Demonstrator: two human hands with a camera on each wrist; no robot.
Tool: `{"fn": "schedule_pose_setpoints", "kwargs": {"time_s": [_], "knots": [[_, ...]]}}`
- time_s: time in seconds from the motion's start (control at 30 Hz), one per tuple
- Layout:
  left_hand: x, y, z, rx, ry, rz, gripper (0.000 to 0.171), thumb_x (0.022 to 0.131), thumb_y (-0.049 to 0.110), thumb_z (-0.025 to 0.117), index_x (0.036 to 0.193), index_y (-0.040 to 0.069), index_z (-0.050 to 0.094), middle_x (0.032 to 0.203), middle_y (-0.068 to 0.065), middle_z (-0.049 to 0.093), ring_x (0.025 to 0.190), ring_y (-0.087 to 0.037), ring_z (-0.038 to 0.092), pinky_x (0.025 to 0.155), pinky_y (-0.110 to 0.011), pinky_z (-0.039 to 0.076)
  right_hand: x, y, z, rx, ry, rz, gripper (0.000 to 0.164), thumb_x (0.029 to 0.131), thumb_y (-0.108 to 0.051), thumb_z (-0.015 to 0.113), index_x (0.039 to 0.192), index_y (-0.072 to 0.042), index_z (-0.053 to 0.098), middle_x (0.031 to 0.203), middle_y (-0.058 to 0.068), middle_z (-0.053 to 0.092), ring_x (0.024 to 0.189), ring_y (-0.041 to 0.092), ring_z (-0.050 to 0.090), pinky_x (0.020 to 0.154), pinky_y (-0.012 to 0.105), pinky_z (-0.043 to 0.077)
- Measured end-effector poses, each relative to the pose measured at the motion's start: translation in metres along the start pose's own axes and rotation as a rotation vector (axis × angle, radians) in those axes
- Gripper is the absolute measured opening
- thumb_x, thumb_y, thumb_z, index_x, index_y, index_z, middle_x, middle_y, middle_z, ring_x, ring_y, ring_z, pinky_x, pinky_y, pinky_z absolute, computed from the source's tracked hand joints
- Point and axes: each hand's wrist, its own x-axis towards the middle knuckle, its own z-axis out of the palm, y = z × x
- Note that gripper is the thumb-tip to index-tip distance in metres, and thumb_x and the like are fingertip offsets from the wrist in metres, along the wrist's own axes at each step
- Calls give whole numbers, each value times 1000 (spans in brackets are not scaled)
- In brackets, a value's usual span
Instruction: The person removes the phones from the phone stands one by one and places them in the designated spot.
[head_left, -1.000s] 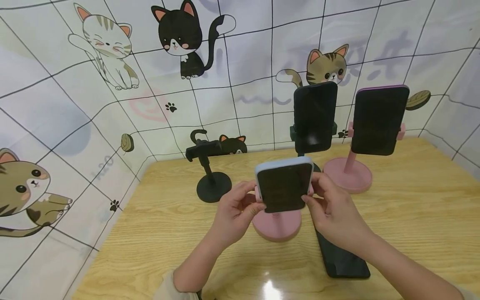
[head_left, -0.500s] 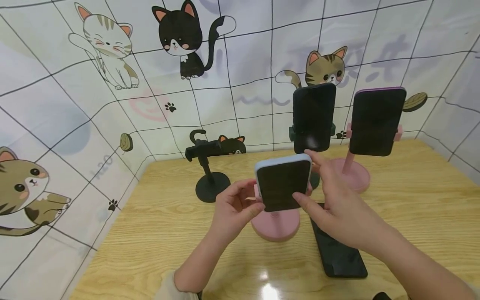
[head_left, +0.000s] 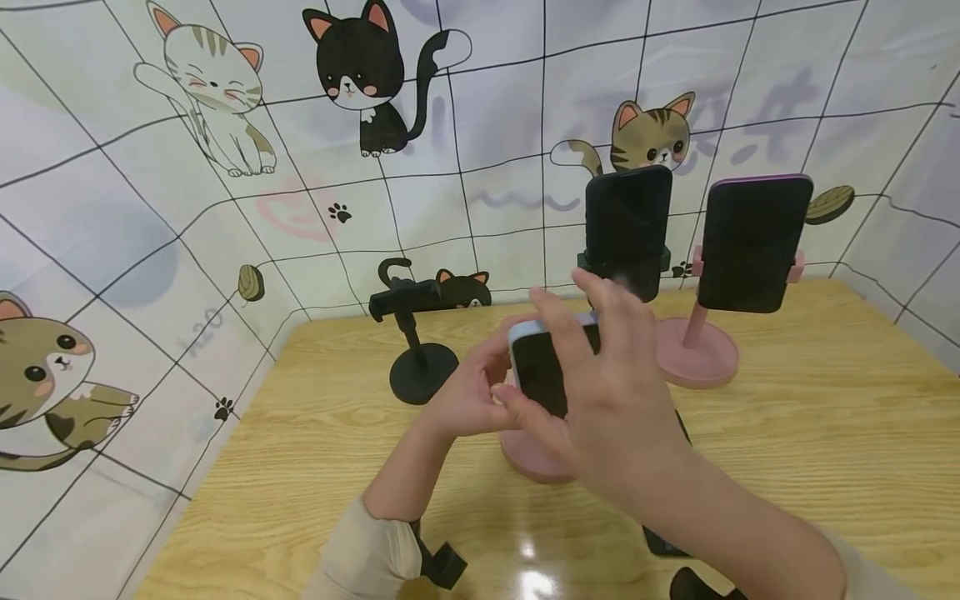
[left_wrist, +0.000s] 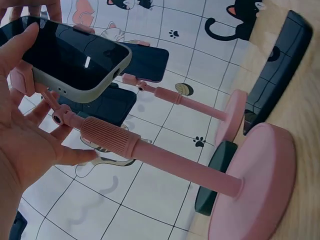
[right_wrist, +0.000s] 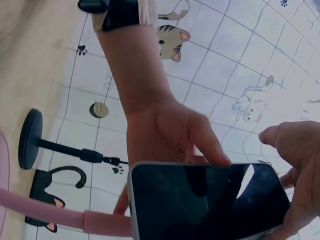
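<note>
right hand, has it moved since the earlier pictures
Yes: in the head view, the right hand has moved left, nearer the black round-based phone stand, and hides part of the black-screened phone with a light-blue edge.

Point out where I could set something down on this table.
Bare wood lies to the left, in front of the black stand, and to the right, in front of the rear pink stand. The middle is crowded: left hand, right hand, blue-edged phone, front pink stand and flat dark phone.
</note>
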Motion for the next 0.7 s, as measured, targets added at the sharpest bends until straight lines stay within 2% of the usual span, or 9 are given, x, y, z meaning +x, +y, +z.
{"fn": "schedule_pose_setpoints", "kwargs": {"time_s": [0.03, 0.1, 0.17, 0.23, 0.3, 0.37, 0.47, 0.57, 0.7], "knots": [[1, -2, -1, 10, -17, -4, 56, 78, 39, 67, 127, 23, 45, 123, -1, 43, 112, -21, 40, 93, -41, 39, 3, -4, 1, -21, -1, -1, 63, 81, -49, 57, 126, -7, 44, 126, 23, 39, 115, 40, 35, 88, 55, 35], [2, -5, -3, 42, -40, -1, 48, 79, 40, 65, 120, 20, 49, 121, -6, 43, 109, -18, 42, 89, -38, 41, 7, -11, 4, -67, 14, -14, 59, 84, -51, 50, 117, -2, 47, 116, 28, 42, 105, 44, 38, 84, 56, 34], [4, -8, -5, 73, -59, 5, 46, 80, 37, 65, 115, 11, 48, 118, -11, 44, 105, -18, 43, 85, -35, 42, 9, -14, 7, -120, 38, -34, 58, 82, -48, 54, 111, 2, 47, 109, 30, 43, 99, 46, 38, 83, 56, 32], [7, -9, -6, 84, -76, 21, 42, 81, 27, 65, 110, 3, 46, 116, -16, 42, 106, -19, 41, 85, -35, 41, 11, -15, 10, -175, 63, -45, 58, 76, -44, 63, 106, 2, 45, 105, 30, 43, 96, 45, 39, 81, 55, 31], [9, -8, -6, 85, -85, 37, 36, 79, 14, 65, 108, 2, 46, 114, -18, 41, 105, -20, 41, 86, -36, 41, 11, -15, 12, -224, 83, -55, 62, 69, -40, 71, 104, 3, 43, 102, 29, 42, 94, 44, 39, 80, 55, 31], [10, -7, -6, 79, -87, 50, 37, 75, 2, 64, 108, 1, 45, 112, -19, 41, 104, -20, 41, 87, -37, 41, 12, -14, 15, -250, 113, -65, 64, 65, -39, 75, 101, 3, 42, 99, 28, 41, 92, 43, 39, 77, 54, 32], [13, -3, -6, 104, -86, 44, 46, 70, -8, 63, 111, -3, 43, 109, -21, 43, 100, -21, 44, 85, -36, 42, 12, -12, 20, -272, 166, -77, 63, 62, -36, 77, 99, 2, 42, 95, 26, 41, 88, 42, 39, 73, 54, 32], [16, -1, -5, 131, -98, 32, 54, 68, -10, 63, 116, -6, 38, 107, -22, 45, 99, -21, 45, 86, -35, 42, 13, -9, 22, -303, 195, -91, 60, 61, -32, 77, 96, 2, 42, 92, 24, 41, 85, 41, 40, 70, 52, 32], [19, 0, -4, 98, -114, 29, 58, 67, -10, 62, 118, -9, 34, 107, -25, 45, 100, -22, 46, 88, -36, 41, 14, -7, 22, -330, 188, -93, 55, 62, -28, 74, 94, 1, 41, 90, 22, 41, 81, 40, 41, 67, 51, 31]]}}
